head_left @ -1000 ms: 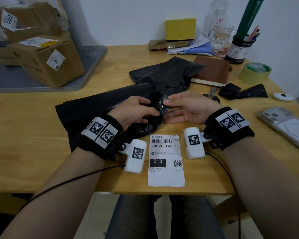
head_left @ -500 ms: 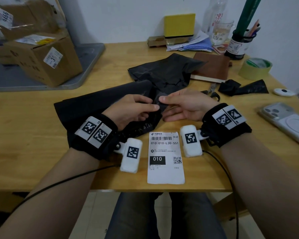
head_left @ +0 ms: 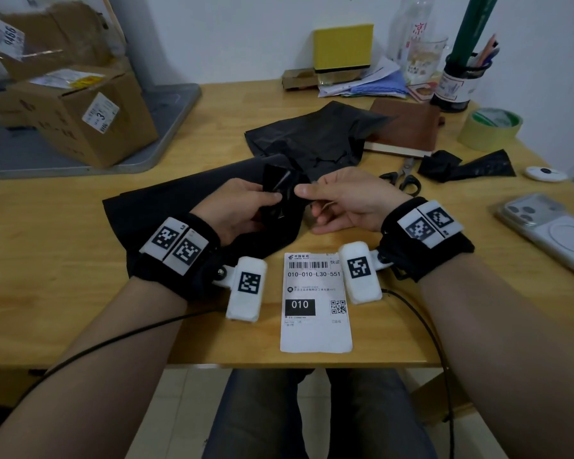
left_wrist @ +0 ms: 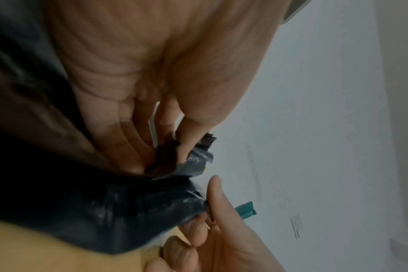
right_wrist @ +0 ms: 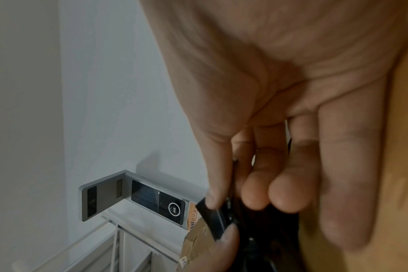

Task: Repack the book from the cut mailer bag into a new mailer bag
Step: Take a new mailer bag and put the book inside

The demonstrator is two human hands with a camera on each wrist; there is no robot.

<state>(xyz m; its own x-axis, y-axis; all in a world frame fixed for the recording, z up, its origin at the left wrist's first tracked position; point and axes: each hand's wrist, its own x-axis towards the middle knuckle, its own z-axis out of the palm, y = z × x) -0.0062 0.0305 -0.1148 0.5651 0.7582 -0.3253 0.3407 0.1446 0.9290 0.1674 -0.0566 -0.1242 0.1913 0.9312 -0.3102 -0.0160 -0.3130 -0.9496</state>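
Note:
A new black mailer bag (head_left: 193, 207) lies flat at the centre-left of the table, its right end raised between my hands. My left hand (head_left: 272, 197) pinches that end (left_wrist: 117, 211) between thumb and fingers. My right hand (head_left: 304, 192) pinches the same edge (right_wrist: 216, 220) from the other side, thumb against index finger. The cut mailer bag (head_left: 312, 134) lies crumpled just behind. Half under its right corner rests the brown book (head_left: 408, 127), closed.
A white shipping label (head_left: 315, 303) lies at the front edge between my wrists. Scissors (head_left: 401, 177), a cut black strip (head_left: 464, 164), a tape roll (head_left: 491, 127) and a phone (head_left: 550, 233) are on the right. Cardboard boxes (head_left: 90, 117) stand on a grey tray at the back left.
Both hands have lifted the new bag's right end off the table, and its edge now stands up between the fingers. The rest of the table is as before.

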